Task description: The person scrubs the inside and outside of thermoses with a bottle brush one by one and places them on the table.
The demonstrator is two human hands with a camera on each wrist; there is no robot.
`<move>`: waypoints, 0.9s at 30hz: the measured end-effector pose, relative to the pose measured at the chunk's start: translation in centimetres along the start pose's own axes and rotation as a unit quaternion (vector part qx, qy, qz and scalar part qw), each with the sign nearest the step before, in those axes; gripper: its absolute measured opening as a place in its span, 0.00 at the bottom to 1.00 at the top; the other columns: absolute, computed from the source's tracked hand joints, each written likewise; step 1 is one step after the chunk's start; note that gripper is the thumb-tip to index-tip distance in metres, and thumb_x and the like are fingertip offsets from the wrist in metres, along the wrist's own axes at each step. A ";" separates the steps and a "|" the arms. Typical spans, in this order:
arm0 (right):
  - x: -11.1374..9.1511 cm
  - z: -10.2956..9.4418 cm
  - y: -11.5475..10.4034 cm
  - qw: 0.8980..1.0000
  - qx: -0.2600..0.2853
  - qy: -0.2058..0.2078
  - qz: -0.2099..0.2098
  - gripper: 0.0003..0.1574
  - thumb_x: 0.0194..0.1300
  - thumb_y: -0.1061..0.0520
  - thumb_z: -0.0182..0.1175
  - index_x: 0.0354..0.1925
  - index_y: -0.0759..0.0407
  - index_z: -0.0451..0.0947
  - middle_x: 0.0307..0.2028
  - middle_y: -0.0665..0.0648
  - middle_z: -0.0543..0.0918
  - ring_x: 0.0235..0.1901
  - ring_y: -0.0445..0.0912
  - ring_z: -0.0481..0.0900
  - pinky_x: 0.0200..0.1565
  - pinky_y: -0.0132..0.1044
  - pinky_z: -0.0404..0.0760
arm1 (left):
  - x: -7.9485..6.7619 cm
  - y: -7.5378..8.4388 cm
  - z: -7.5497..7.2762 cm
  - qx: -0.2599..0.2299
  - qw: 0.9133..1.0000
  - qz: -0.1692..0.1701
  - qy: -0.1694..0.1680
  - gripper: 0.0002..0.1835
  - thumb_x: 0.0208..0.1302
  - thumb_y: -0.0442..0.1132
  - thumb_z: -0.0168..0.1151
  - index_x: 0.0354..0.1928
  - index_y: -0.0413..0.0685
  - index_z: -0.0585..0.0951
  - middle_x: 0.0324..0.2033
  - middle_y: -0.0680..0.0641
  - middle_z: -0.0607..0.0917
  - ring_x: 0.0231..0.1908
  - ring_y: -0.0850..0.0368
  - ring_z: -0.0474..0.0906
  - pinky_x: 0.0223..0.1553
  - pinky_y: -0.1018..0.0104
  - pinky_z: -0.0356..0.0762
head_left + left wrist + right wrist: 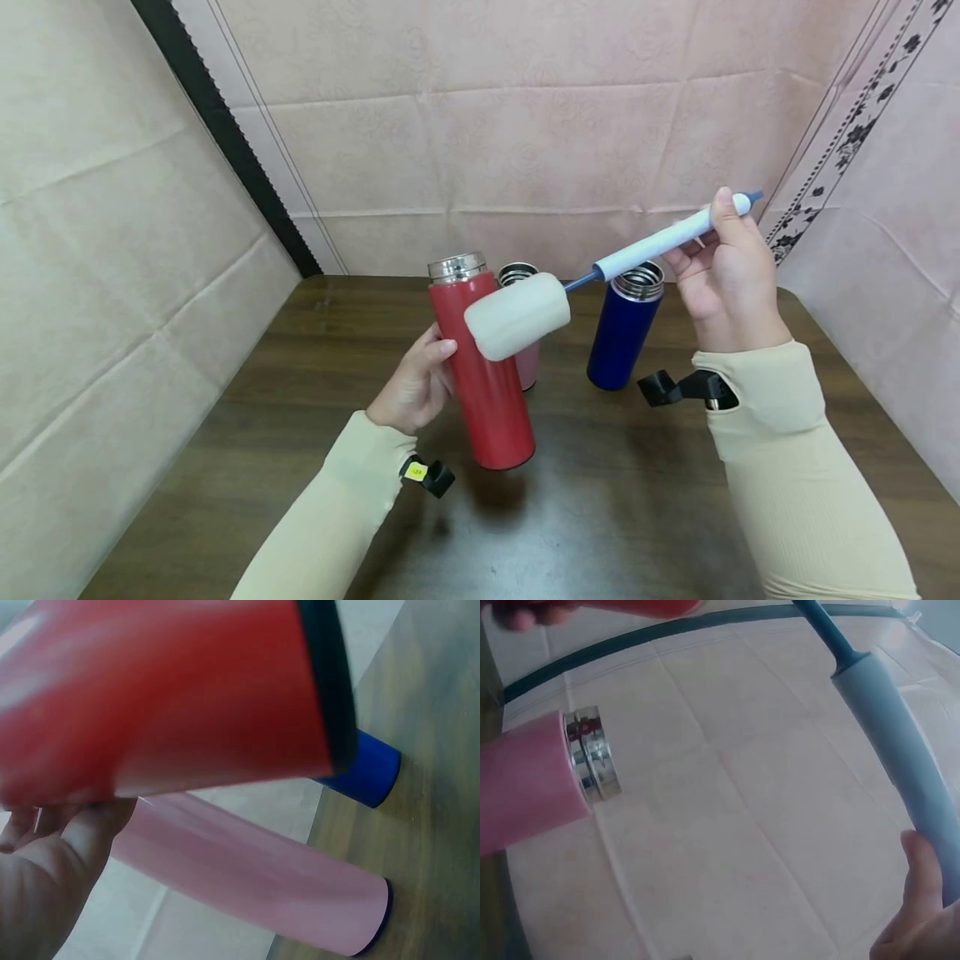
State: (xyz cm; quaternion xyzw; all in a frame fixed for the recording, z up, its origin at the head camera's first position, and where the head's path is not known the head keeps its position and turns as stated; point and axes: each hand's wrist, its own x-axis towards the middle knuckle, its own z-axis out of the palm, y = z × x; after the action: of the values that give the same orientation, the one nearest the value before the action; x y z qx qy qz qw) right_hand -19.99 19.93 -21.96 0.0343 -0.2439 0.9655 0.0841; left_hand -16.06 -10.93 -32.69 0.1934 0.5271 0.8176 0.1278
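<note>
My left hand [417,379] grips a red thermos flask [483,383] by its side, raised over the table and slightly tilted, its steel mouth uncapped. In the left wrist view the flask [172,697] fills the top, its dark base off the tabletop. My right hand [731,271] holds a bottle brush by its light blue handle [660,246], near the end. The brush's white sponge head [517,317] overlaps the red flask's upper part in the head view. In the right wrist view the thumb lies along the brush handle [900,742].
A pink thermos flask [528,367] stands behind the red one, mostly hidden in the head view; its open steel neck [592,754] shows in the right wrist view. A blue uncapped flask [624,337] stands right of it on the wooden table [300,467]. Cloth-covered walls [525,150] enclose the table.
</note>
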 end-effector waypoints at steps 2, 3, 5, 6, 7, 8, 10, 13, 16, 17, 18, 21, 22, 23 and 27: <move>0.1 0.1 0.0 1.000 0.007 0.004 -0.003 0.11 0.69 0.56 0.54 0.35 0.59 0.63 0.26 0.58 0.69 0.22 0.49 0.70 0.21 0.41 0.81 | 0.0 -0.1 0.1 0.000 1.000 -0.001 -0.010 0.27 0.58 0.46 0.56 0.60 0.56 0.64 0.50 0.53 0.76 0.51 0.56 0.74 0.49 0.60 0.78; 0.1 0.1 0.0 1.000 0.010 0.007 -0.006 0.11 0.69 0.56 0.53 0.35 0.59 0.63 0.26 0.58 0.69 0.22 0.49 0.71 0.22 0.42 0.82 | -0.1 -0.1 0.1 -0.001 1.000 0.000 -0.015 0.27 0.58 0.46 0.57 0.60 0.56 0.65 0.50 0.53 0.76 0.51 0.56 0.74 0.49 0.60 0.78; 0.2 0.3 0.0 1.000 0.019 0.015 -0.009 0.10 0.70 0.56 0.53 0.36 0.59 0.62 0.25 0.59 0.70 0.22 0.50 0.71 0.23 0.43 0.83 | 0.0 -0.2 0.2 -0.004 1.000 0.003 -0.025 0.27 0.58 0.48 0.58 0.60 0.55 0.65 0.50 0.52 0.76 0.51 0.56 0.75 0.49 0.60 0.78; 0.2 0.3 0.0 0.999 0.026 0.019 -0.011 0.10 0.70 0.55 0.53 0.37 0.58 0.62 0.25 0.59 0.70 0.22 0.50 0.71 0.24 0.44 0.83 | 0.0 -0.3 0.2 -0.006 1.000 0.004 -0.028 0.28 0.58 0.50 0.60 0.59 0.55 0.65 0.50 0.52 0.77 0.50 0.56 0.75 0.49 0.61 0.78; 0.3 0.4 0.0 0.999 0.033 0.024 -0.012 0.10 0.70 0.55 0.53 0.37 0.58 0.62 0.24 0.59 0.70 0.22 0.50 0.71 0.24 0.45 0.83 | 0.0 -0.4 0.3 -0.007 1.000 0.003 -0.030 0.28 0.57 0.51 0.61 0.59 0.55 0.66 0.49 0.53 0.77 0.50 0.57 0.75 0.48 0.61 0.78; 0.3 0.5 -0.1 0.999 0.037 0.029 -0.013 0.10 0.70 0.55 0.53 0.38 0.58 0.62 0.24 0.59 0.70 0.22 0.50 0.71 0.25 0.45 0.84 | 0.0 -0.5 0.4 -0.008 1.000 0.003 -0.030 0.28 0.56 0.51 0.62 0.58 0.54 0.67 0.48 0.53 0.78 0.49 0.57 0.76 0.48 0.61 0.78; 0.5 0.5 0.0 0.998 0.045 0.039 -0.012 0.10 0.70 0.55 0.53 0.39 0.57 0.62 0.24 0.59 0.69 0.22 0.50 0.70 0.26 0.47 0.84 | 0.1 -0.6 0.5 -0.008 1.000 0.003 -0.027 0.29 0.54 0.53 0.64 0.56 0.53 0.67 0.47 0.53 0.79 0.47 0.58 0.77 0.47 0.61 0.79; 0.6 0.5 0.2 0.998 0.042 0.042 -0.006 0.10 0.70 0.55 0.53 0.38 0.57 0.62 0.25 0.59 0.69 0.23 0.52 0.72 0.26 0.47 0.84 | 0.1 -0.8 0.6 -0.003 1.000 0.003 -0.014 0.30 0.52 0.52 0.65 0.56 0.52 0.67 0.45 0.54 0.79 0.46 0.58 0.77 0.46 0.62 0.79; 0.5 0.3 0.6 0.999 0.018 0.039 0.008 0.10 0.71 0.55 0.52 0.38 0.57 0.61 0.27 0.58 0.68 0.23 0.51 0.72 0.25 0.45 0.83 | 0.2 -0.9 0.7 0.006 1.000 0.006 0.000 0.30 0.53 0.49 0.63 0.57 0.53 0.65 0.46 0.54 0.78 0.47 0.59 0.76 0.46 0.62 0.78; 0.5 0.2 0.8 0.999 0.004 0.037 0.013 0.10 0.71 0.55 0.52 0.39 0.57 0.61 0.28 0.58 0.68 0.23 0.50 0.71 0.25 0.43 0.83 | 0.3 -0.8 0.7 0.010 1.000 0.007 0.005 0.29 0.53 0.48 0.62 0.57 0.53 0.65 0.46 0.54 0.78 0.47 0.59 0.75 0.47 0.62 0.78; 0.4 0.0 0.9 0.999 -0.008 0.035 0.019 0.10 0.71 0.55 0.52 0.39 0.57 0.61 0.28 0.57 0.67 0.23 0.49 0.71 0.24 0.42 0.82 | 0.3 -0.8 0.7 0.012 1.000 0.007 0.012 0.29 0.54 0.47 0.61 0.58 0.54 0.65 0.46 0.54 0.78 0.47 0.59 0.75 0.47 0.62 0.77; 0.0 -0.4 1.3 0.998 -0.049 0.022 0.040 0.09 0.71 0.55 0.52 0.40 0.56 0.61 0.28 0.56 0.67 0.23 0.47 0.70 0.22 0.39 0.80 | 0.4 -0.6 0.6 0.012 0.999 0.013 0.041 0.29 0.54 0.47 0.59 0.59 0.55 0.64 0.46 0.54 0.77 0.48 0.59 0.73 0.48 0.61 0.75; -0.1 -0.5 1.4 0.997 -0.062 0.013 0.045 0.10 0.71 0.56 0.52 0.39 0.57 0.61 0.27 0.56 0.68 0.22 0.47 0.71 0.22 0.39 0.80 | 0.4 -0.5 0.5 0.011 0.999 0.015 0.050 0.29 0.54 0.46 0.58 0.59 0.55 0.64 0.47 0.53 0.76 0.48 0.58 0.72 0.48 0.60 0.74; -0.3 -0.7 1.6 0.996 -0.076 0.005 0.049 0.10 0.70 0.56 0.53 0.39 0.57 0.60 0.26 0.56 0.69 0.22 0.47 0.72 0.22 0.38 0.80 | 0.4 -0.4 0.4 0.012 0.998 0.017 0.060 0.28 0.54 0.45 0.56 0.59 0.55 0.63 0.47 0.53 0.76 0.49 0.58 0.72 0.48 0.60 0.74; -1.0 -1.4 2.1 0.990 -0.121 -0.034 0.060 0.12 0.69 0.56 0.55 0.36 0.59 0.61 0.24 0.55 0.71 0.21 0.46 0.75 0.21 0.35 0.79 | 0.3 0.2 0.1 0.013 0.997 0.027 0.077 0.29 0.54 0.43 0.53 0.61 0.56 0.62 0.51 0.52 0.74 0.52 0.57 0.71 0.48 0.61 0.76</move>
State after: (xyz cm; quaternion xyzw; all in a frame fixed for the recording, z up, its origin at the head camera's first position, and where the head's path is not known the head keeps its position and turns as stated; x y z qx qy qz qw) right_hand -19.47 18.67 -24.31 0.0423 -0.3634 0.9304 0.0209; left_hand -16.30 -10.81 -32.46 0.1461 0.5408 0.8260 0.0624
